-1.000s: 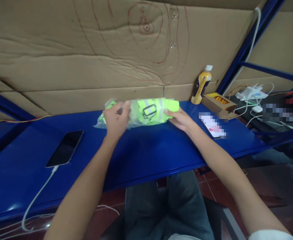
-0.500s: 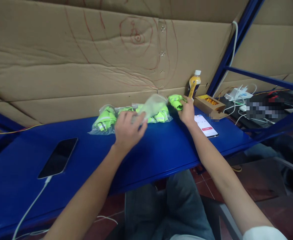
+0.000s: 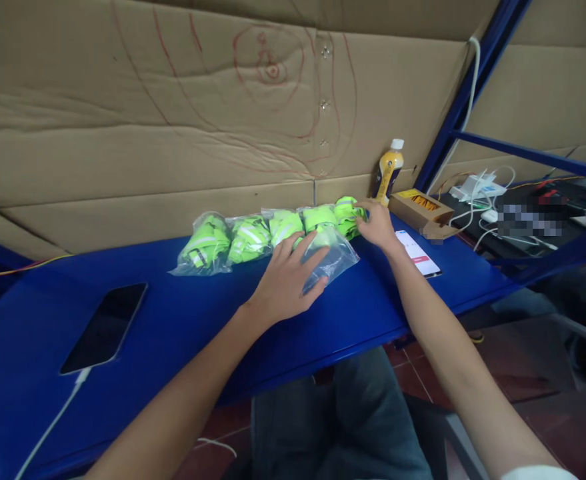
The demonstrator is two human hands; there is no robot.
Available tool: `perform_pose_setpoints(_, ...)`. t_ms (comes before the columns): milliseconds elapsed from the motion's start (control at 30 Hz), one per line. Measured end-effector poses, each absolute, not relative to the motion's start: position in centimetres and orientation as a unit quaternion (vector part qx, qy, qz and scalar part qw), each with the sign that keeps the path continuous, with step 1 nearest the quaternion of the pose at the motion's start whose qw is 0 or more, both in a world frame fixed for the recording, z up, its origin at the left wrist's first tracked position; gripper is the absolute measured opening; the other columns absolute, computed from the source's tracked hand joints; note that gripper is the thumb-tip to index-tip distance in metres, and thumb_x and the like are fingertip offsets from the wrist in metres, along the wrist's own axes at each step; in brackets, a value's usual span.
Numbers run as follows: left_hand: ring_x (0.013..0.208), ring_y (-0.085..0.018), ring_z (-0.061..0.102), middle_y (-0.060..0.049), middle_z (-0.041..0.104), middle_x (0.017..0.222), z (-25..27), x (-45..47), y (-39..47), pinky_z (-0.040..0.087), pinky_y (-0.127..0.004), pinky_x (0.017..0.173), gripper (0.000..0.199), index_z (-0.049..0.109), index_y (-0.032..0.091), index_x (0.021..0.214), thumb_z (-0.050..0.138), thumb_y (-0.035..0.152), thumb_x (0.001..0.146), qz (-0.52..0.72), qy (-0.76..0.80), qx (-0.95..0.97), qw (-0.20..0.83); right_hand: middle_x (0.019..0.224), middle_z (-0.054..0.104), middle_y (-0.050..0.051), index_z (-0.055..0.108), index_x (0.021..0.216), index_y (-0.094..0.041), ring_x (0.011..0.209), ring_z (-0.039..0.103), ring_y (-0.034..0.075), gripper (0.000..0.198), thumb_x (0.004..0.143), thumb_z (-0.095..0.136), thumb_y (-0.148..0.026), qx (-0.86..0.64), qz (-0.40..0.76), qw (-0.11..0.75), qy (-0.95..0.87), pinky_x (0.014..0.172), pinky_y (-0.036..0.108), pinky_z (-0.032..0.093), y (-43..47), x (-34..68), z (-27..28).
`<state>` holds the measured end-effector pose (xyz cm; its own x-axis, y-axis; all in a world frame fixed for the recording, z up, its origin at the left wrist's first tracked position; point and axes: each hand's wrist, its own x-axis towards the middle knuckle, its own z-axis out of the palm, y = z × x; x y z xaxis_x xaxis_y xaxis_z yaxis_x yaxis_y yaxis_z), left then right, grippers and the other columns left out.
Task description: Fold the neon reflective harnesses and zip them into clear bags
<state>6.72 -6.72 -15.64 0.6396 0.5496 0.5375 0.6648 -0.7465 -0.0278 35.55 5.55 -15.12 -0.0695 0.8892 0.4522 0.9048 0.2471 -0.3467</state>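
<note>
Four rolled neon yellow-green reflective vests in clear bags line up along the back of the table, at the cardboard wall. An unbagged rolled reflective vest is at the right end of the row, and the curled fingers of my right hand hold its right side. A flat clear plastic bag lies in front of the right part of the row. Over its left part my left hand is spread, palm down, its fingertips touching the plastic.
A yellow-labelled bottle and an opened cardboard box stand behind a lit phone on the right. At left lies a dark phone with a white cable. Blue frame posts rise at right.
The clear bag has come down from the air onto the table in front of the row. My left hand has moved right and its fingers have spread. My right hand stays at the rolled vest.
</note>
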Motion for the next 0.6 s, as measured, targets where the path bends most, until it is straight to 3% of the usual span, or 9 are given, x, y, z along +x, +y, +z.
perform_pose_setpoints(67,0.156,-0.042,0.045,-0.019,0.049,0.169,-15.8,6.4,-6.6,0.043,-0.064,0.127,0.049,0.062,0.018,0.150,0.060,0.020,0.102,-0.211,-0.324,-0.918,0.083,0.142,0.073,0.019,0.078,0.130,-0.007,0.135,0.066,0.032,0.048,0.092,0.051,-0.018,-0.616,-0.026,0.329,-0.716,0.125,0.043,0.044,5.3,35.1,-15.1)
perform_pose_setpoints(167,0.152,-0.034,0.055,-0.017,0.059,0.162,-16.3,6.0,-6.2,0.047,-0.058,0.127,0.051,0.067,0.017,0.141,0.056,0.007,0.093,-0.175,-0.297,-0.938,0.030,0.133,0.076,0.019,0.080,0.125,-0.009,0.128,0.066,0.032,0.044,0.095,0.050,-0.021,-0.598,-0.040,0.320,-0.733,0.120,0.044,0.046,4.6,33.9,-15.0)
perform_pose_setpoints(267,0.146,-0.030,0.063,-0.013,0.069,0.153,-16.2,5.5,-5.9,0.044,-0.058,0.131,0.045,0.073,0.020,0.130,0.058,0.007,0.089,-0.180,-0.261,-0.948,-0.012,0.121,0.079,0.021,0.082,0.118,-0.009,0.123,0.067,0.036,0.043,0.103,0.049,-0.032,-0.594,-0.076,0.272,-0.754,0.115,0.048,0.048,3.8,31.8,-14.2)
perform_pose_setpoints(333,0.146,-0.032,0.063,-0.011,0.075,0.143,-15.8,5.2,-5.9,0.041,-0.060,0.133,0.031,0.075,0.020,0.121,0.060,0.015,0.095,-0.193,-0.256,-0.947,-0.003,0.118,0.079,0.026,0.083,0.114,-0.007,0.122,0.068,0.041,0.053,0.107,0.049,-0.046,-0.622,-0.089,0.231,-0.743,0.112,0.052,0.050,3.5,30.1,-13.4)
perform_pose_setpoints(467,0.144,-0.038,0.064,-0.016,0.079,0.131,-15.5,4.9,-5.7,0.042,-0.063,0.130,0.023,0.077,0.014,0.117,0.062,0.025,0.104,-0.165,-0.290,-0.939,0.083,0.125,0.077,0.032,0.082,0.118,-0.004,0.126,0.070,0.048,0.069,0.093,0.071,-0.068,-0.670,-0.007,0.111,-0.734,0.114,0.060,0.050,3.7,26.9,-12.5)
perform_pose_setpoints(533,0.141,-0.040,0.065,-0.018,0.078,0.129,-15.8,4.7,-5.4,0.045,-0.063,0.127,0.023,0.077,0.012,0.120,0.065,0.023,0.104,-0.131,-0.315,-0.933,0.115,0.127,0.077,0.031,0.081,0.121,-0.005,0.128,0.071,0.048,0.070,0.085,0.081,-0.065,-0.677,0.019,0.099,-0.729,0.113,0.059,0.052,4.1,26.1,-12.3)
perform_pose_setpoints(600,0.141,-0.041,0.064,-0.018,0.078,0.130,-16.2,4.6,-5.2,0.046,-0.064,0.125,0.022,0.076,0.012,0.120,0.063,0.021,0.105,-0.120,-0.334,-0.926,0.129,0.125,0.078,0.029,0.080,0.122,-0.006,0.122,0.075,0.045,0.064,0.085,0.081,-0.059,-0.689,0.027,0.114,-0.716,0.104,0.051,0.058,4.6,26.1,-12.1)
